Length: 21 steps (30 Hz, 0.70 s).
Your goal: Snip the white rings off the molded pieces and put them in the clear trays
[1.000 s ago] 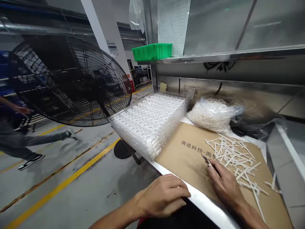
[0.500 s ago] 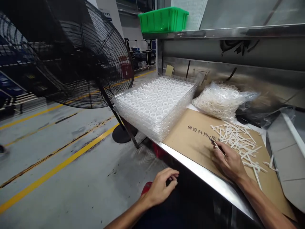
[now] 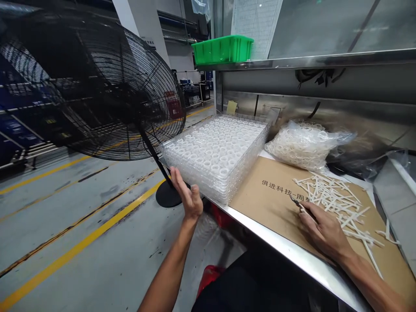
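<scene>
My left hand [image 3: 186,193] is raised at the front left side of a stack of clear plastic trays [image 3: 242,175]. Its fingers are stretched out and nothing is in it; whether they touch the stack I cannot tell. White plastic rings [image 3: 215,157] fill the top tray in rows. My right hand [image 3: 323,229] is closed around a pair of small dark-tipped nippers [image 3: 295,201], held low over the brown cardboard [image 3: 250,208]. Just beyond it lies a loose pile of white plastic sprue sticks [image 3: 334,199].
A clear bag of white rings [image 3: 299,145] rests behind the cardboard. To the left stands a large black floor fan [image 3: 123,99]. A green bin [image 3: 223,50] sits on the shelf above. The metal table edge [image 3: 279,247] runs in front of me.
My left hand has moved up and left to the tray stack, and its fingers have straightened. The right hand stays over the cardboard with the nippers. The view has tilted up slightly.
</scene>
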Tool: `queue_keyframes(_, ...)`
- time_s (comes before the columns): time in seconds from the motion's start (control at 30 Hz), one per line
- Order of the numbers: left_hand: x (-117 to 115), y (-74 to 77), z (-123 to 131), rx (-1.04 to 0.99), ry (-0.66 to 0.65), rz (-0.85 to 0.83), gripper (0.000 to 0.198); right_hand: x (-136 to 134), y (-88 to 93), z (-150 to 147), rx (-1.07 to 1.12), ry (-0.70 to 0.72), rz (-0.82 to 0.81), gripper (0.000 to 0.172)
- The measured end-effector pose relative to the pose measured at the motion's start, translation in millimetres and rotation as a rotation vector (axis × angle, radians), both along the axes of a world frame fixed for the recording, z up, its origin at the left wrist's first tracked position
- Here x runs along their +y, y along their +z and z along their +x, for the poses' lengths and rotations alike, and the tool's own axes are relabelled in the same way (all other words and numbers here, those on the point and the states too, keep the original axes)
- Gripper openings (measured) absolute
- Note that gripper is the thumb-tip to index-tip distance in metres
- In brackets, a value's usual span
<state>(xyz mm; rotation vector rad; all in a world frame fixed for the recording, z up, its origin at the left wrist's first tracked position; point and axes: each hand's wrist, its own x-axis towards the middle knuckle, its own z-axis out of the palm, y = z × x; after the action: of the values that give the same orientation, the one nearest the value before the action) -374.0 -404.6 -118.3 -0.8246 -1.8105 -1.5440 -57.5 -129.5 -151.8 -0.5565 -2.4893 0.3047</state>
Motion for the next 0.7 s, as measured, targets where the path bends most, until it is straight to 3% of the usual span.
queue_keyframes(0.33, 38, -15.8, 2, -0.039, 0.020, -0.062, 0.073, 10, -22.1, 9, 0.015, 0.082, 0.013, 0.039)
queue_keyframes(0.53, 40, -19.2, 1, -0.058, 0.103, -0.074, 0.072, 11, -33.5, 13, 0.024, 0.065, -0.068, 0.035)
queue_keyframes(0.7, 35, -26.9, 0, -0.056, 0.088, -0.083, 0.071, 9, -29.0, 10, 0.018, 0.095, -0.014, 0.038)
